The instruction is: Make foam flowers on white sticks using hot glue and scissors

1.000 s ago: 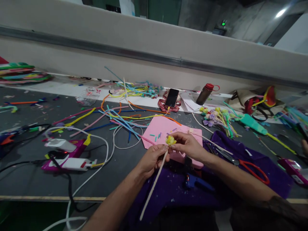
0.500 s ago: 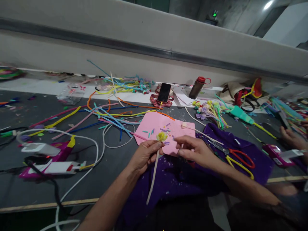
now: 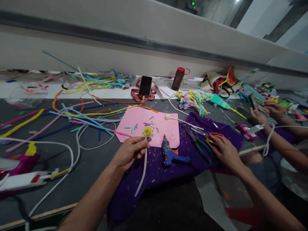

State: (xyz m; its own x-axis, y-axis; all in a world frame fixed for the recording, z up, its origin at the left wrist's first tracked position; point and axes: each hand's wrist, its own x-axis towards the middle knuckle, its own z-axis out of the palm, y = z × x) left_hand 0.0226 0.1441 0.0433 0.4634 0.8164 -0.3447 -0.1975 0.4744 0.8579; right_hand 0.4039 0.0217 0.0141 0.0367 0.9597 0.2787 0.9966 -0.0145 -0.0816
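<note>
My left hand [image 3: 130,153] pinches a pale cream stem [image 3: 141,175] just under its yellow flower head [image 3: 147,131], holding it upright over the edge of a pink foam sheet [image 3: 134,123]. My right hand [image 3: 223,151] lies out to the right on a purple cloth [image 3: 185,166], with its fingers curled on the red and yellow handles of scissors [image 3: 203,136]. A blue glue gun [image 3: 169,154] lies on the cloth between my hands.
Coloured foam strips [image 3: 79,115] and white cables [image 3: 74,150] cover the dark table to the left. A phone [image 3: 145,85], a bottle [image 3: 178,78] and finished flowers [image 3: 191,99] stand at the back. Another person's hands [image 3: 258,117] work at the right beside a pink glue gun [image 3: 245,131].
My right hand has left the flower head and swung right onto the scissors. My left hand keeps the stem. The view has turned to the right, showing the blue glue gun.
</note>
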